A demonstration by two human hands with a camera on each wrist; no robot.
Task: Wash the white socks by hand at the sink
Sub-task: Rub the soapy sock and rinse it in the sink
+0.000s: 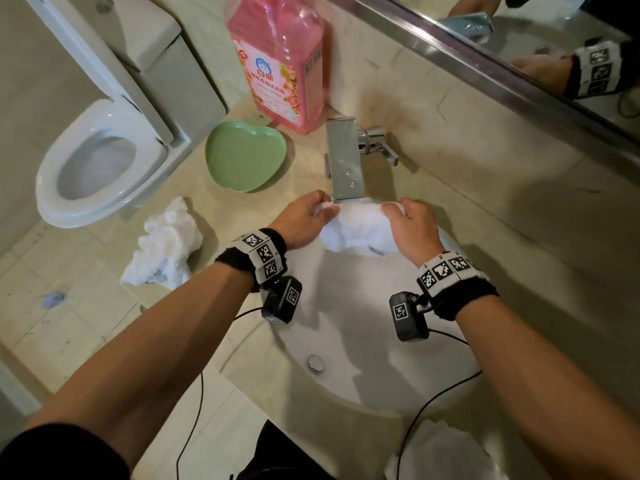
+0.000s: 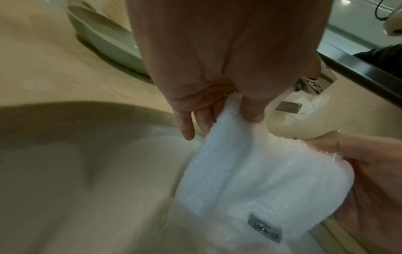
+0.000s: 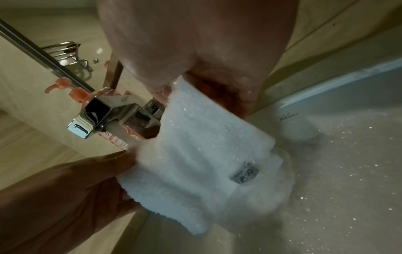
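Fluffy white terry sock (image 1: pixel 356 226), small grey label patch (image 3: pixel 245 173) with dark marks. Second crumpled white sock (image 1: pixel 162 245) on beige marbled stone counter (image 1: pixel 450 161). Pale green heart-shaped dish (image 1: pixel 244 157). Translucent pink detergent bottle (image 1: pixel 277 60), label with blue emblem, orange fruit print. Chrome faucet (image 1: pixel 344 161). White basin (image 1: pixel 363 341). Wristbands (image 1: pixel 258 259) black, black-and-white square-code tags.

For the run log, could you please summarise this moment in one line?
stage: rinsing | both hands grip white sock under faucet | second sock on counter
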